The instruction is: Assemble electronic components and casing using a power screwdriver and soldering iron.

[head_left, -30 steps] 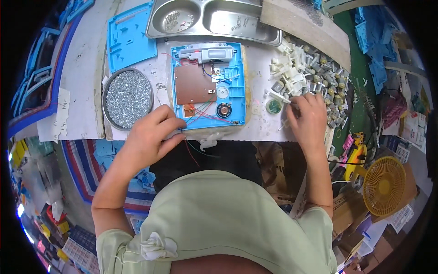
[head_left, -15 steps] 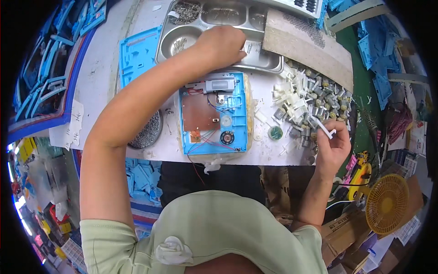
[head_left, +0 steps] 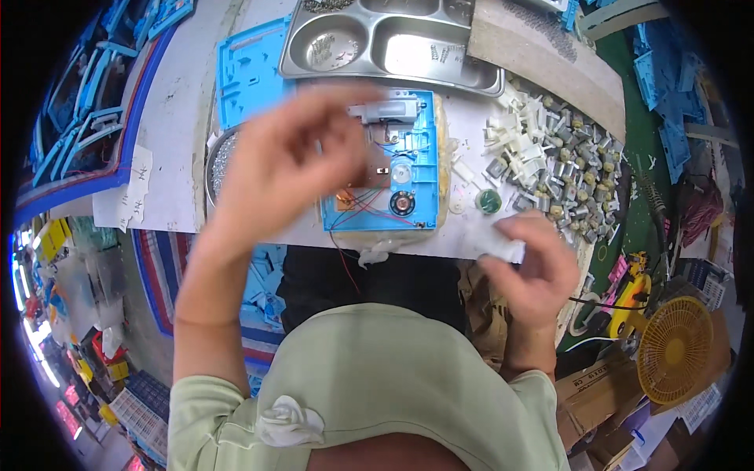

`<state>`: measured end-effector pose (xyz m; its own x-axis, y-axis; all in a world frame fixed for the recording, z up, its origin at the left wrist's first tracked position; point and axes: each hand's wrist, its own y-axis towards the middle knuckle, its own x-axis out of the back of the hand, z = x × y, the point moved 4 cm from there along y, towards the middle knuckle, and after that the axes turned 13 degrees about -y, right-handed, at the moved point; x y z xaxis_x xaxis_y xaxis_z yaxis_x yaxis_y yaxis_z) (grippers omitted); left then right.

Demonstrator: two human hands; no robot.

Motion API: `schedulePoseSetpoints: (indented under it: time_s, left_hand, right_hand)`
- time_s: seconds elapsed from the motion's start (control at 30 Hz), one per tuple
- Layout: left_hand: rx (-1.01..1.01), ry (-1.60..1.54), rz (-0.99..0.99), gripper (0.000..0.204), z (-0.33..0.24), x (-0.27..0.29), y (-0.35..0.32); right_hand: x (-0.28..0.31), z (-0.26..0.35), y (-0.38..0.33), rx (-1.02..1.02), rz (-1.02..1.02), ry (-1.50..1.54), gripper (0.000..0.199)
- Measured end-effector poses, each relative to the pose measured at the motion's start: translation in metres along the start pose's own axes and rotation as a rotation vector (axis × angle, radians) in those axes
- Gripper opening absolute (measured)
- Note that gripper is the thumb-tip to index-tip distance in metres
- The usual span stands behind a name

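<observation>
My left hand (head_left: 294, 169) is smeared by motion above the left part of a blue plastic housing (head_left: 420, 216). Its fingers are bent, and I cannot make out anything in them. Inside the housing are a brown circuit board (head_left: 373, 174), a round black speaker (head_left: 403, 204), thin red wires and a grey block (head_left: 390, 110). My right hand (head_left: 542, 267), in front of the table's near edge, pinches a small white plastic part (head_left: 503, 246), blurred here. Beyond that hand lies a heap of white plastic pieces (head_left: 518, 133) and small metal motors (head_left: 577, 169).
Behind the housing stands a steel compartment tray (head_left: 385, 78) with springs in it. A board (head_left: 542, 67) overlaps its right end. Left of it lies a blue cover (head_left: 251, 71), above a round dish of small metal parts (head_left: 222, 169). A yellow fan (head_left: 674, 349) is at the right.
My left hand has come back from the steel tray toward me, over the housing. My right hand has moved left and nearer with the white plastic part. The whole view has shifted slightly.
</observation>
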<state>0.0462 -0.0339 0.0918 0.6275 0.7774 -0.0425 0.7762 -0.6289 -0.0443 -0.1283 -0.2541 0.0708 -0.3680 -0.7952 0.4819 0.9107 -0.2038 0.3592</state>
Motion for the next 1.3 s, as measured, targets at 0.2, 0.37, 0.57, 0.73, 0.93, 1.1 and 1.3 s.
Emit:
schedulePoseSetpoints:
  time_s: [0.2,0.37,0.57,0.73,0.93,1.1,1.3]
  left_hand:
    - [0.395,-0.906,-0.083,0.016,0.077,-0.026,-0.072]
    - [0.428,-1.033,-0.085,0.011,0.09,-0.031,-0.08]
    - [0.357,-0.829,-0.058,0.01,0.091,-0.035,-0.076]
    - [0.351,-0.803,-0.085,0.009,0.091,-0.04,-0.07]
    - [0.377,-0.706,0.016,0.01,0.089,-0.049,-0.066]
    - [0.536,-0.443,0.177,0.018,0.056,-0.041,-0.031]
    - [-0.291,0.938,0.139,0.015,0.064,-0.055,0.028]
  right_hand:
    - [-0.031,0.017,0.008,0.162,0.157,-0.066,0.042]
    - [-0.037,0.023,0.007,0.217,0.172,-0.163,0.042]
    - [-0.038,0.026,0.004,0.32,0.152,-0.29,0.043]
    - [-0.028,0.025,0.003,0.319,0.147,-0.31,0.044]
    - [-0.031,0.015,0.001,0.294,0.174,-0.236,0.044]
    - [-0.037,-0.031,-0.022,-0.332,0.196,0.564,0.041]
    - [-0.039,-0.064,-0.036,-0.519,0.171,1.195,0.044]
